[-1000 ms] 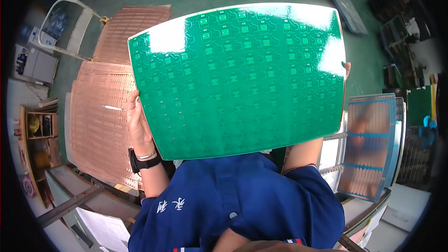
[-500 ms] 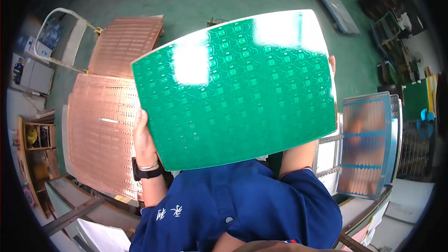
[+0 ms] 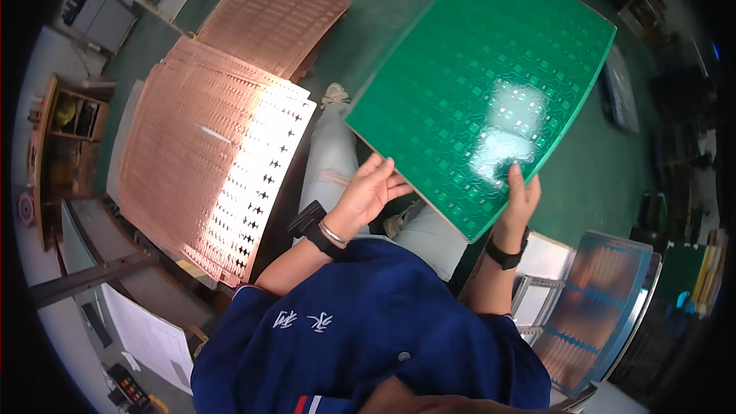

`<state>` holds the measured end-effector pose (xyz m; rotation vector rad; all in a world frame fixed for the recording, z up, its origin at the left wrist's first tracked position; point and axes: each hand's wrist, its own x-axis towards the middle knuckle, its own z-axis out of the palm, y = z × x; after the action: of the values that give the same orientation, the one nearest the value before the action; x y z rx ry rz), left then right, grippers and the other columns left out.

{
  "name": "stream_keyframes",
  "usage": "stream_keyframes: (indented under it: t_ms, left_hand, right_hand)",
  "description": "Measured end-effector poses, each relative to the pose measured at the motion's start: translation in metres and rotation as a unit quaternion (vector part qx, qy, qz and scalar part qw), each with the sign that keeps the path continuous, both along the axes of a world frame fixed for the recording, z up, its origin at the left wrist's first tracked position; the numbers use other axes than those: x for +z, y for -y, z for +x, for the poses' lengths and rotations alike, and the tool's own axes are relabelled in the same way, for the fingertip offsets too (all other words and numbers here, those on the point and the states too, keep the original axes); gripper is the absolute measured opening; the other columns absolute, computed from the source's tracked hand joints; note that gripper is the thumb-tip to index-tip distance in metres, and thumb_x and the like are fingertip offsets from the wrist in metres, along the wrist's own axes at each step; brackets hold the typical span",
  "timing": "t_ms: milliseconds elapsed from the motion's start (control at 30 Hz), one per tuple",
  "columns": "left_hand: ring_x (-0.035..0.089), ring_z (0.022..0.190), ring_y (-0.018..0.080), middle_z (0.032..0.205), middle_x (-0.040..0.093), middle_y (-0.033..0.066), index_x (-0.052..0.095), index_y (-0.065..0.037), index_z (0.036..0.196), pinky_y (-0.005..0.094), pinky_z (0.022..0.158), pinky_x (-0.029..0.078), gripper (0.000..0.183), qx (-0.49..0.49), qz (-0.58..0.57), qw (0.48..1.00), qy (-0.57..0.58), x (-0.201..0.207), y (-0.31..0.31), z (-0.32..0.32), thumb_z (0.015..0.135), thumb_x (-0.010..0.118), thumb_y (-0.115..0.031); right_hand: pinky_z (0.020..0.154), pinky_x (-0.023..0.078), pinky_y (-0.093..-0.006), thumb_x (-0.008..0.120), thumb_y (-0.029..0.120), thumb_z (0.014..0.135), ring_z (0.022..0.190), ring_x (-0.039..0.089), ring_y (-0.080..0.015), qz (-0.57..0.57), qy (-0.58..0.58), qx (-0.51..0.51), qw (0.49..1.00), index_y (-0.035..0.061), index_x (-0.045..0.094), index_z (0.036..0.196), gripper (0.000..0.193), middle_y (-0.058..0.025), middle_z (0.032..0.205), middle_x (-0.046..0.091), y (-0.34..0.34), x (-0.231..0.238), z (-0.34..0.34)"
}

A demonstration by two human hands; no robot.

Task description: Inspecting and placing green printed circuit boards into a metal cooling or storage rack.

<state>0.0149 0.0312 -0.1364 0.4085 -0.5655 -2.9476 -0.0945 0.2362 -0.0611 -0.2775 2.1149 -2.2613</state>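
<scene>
A large green circuit board panel point(image 3: 429, 100) is held up in front of me, slanting away to the upper right. Pale rows of pads and traces cover it, and a bright glare lies near its lower right edge. My left hand point(image 3: 366, 193) grips its lower left edge, thumb on top and fingers beneath. At the lower right edge, my right hand point(image 3: 521, 198) pinches the panel with the thumb on its face; the fingers behind it are partly hidden. To my left lies a stack of copper-coloured panels point(image 3: 199, 153), with a thin white pen-like object point(image 3: 213, 133) on top.
Beyond that stack sits another copper panel stack point(image 3: 276, 19) beside a white cart handle point(image 3: 165, 19). On my right, blue-edged panels point(image 3: 594, 299) lean upright in a rack point(image 3: 533, 299). A shelf point(image 3: 73, 134) stands far left, and papers point(image 3: 149, 330) lie at lower left.
The panel has swung from lying broadside across my front to a steep slant at the upper right. Both hands now grip nearer its lower end, and my left hand has moved right.
</scene>
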Motion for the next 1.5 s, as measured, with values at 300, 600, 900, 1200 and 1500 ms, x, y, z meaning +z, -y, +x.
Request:
stream_keyframes:
  t_ms: [300, 600, 900, 1200, 1500]
  left_hand:
    - [0.061, 0.085, 0.0127, 0.097, 0.061, 0.0094, 0.054, -0.001, 0.110, 0.0255, 0.073, 0.051, 0.023, -0.120, -0.432, 0.862, 0.235, -0.102, 0.042, 0.067, 0.092, 0.040, -0.004]
    - [0.063, 0.071, 0.0126, 0.097, 0.063, 0.0095, 0.050, -0.001, 0.113, 0.0227, 0.060, 0.051, 0.024, -0.083, -0.365, 0.880, 0.291, -0.091, 0.053, 0.050, 0.096, 0.038, -0.012]
    - [0.062, 0.069, 0.0107, 0.096, 0.063, 0.0093, 0.052, 0.000, 0.111, 0.0208, 0.057, 0.049, 0.023, -0.068, -0.334, 0.894, 0.291, -0.087, 0.061, 0.049, 0.095, 0.040, -0.011]
    - [0.062, 0.070, 0.0128, 0.095, 0.063, 0.0107, 0.052, 0.001, 0.111, 0.0225, 0.058, 0.049, 0.022, -0.067, -0.288, 0.904, 0.309, -0.084, 0.065, 0.047, 0.096, 0.040, -0.010]
    - [0.063, 0.068, 0.0119, 0.092, 0.064, 0.0083, 0.054, 0.001, 0.109, 0.0225, 0.057, 0.050, 0.021, -0.072, -0.322, 0.896, 0.295, -0.080, 0.063, 0.046, 0.095, 0.041, -0.008]
  right_hand:
    - [0.053, 0.041, -0.0323, 0.053, 0.015, 0.089, 0.054, 0.049, -0.0202, 0.279, -0.144, -0.048, 0.948, -0.0050, 0.054, 0.096, 0.021, -0.0143, 0.066, 0.057, 0.081, -0.080, -0.078]
    - [0.063, 0.047, -0.0462, 0.049, 0.009, 0.084, 0.073, 0.059, -0.0424, 0.423, -0.083, -0.010, 0.903, -0.0066, 0.048, 0.114, 0.034, -0.0283, 0.083, 0.061, 0.176, -0.177, -0.107]
    - [0.063, 0.047, -0.0446, 0.049, 0.009, 0.084, 0.072, 0.061, -0.0391, 0.404, -0.006, 0.011, 0.915, -0.0047, 0.040, 0.127, 0.046, -0.0259, 0.081, 0.062, 0.199, -0.208, -0.169]
    - [0.102, 0.025, -0.0525, 0.054, 0.031, 0.084, 0.131, 0.026, -0.0328, 0.638, -0.050, 0.071, 0.765, 0.0041, 0.059, 0.115, 0.041, -0.0161, 0.144, 0.025, 0.242, -0.305, -0.146]
    - [0.104, 0.018, -0.0563, 0.052, 0.022, 0.080, 0.133, 0.023, -0.0340, 0.647, -0.077, 0.051, 0.757, 0.0023, 0.070, 0.081, 0.027, -0.0170, 0.143, 0.028, 0.239, -0.325, -0.149]
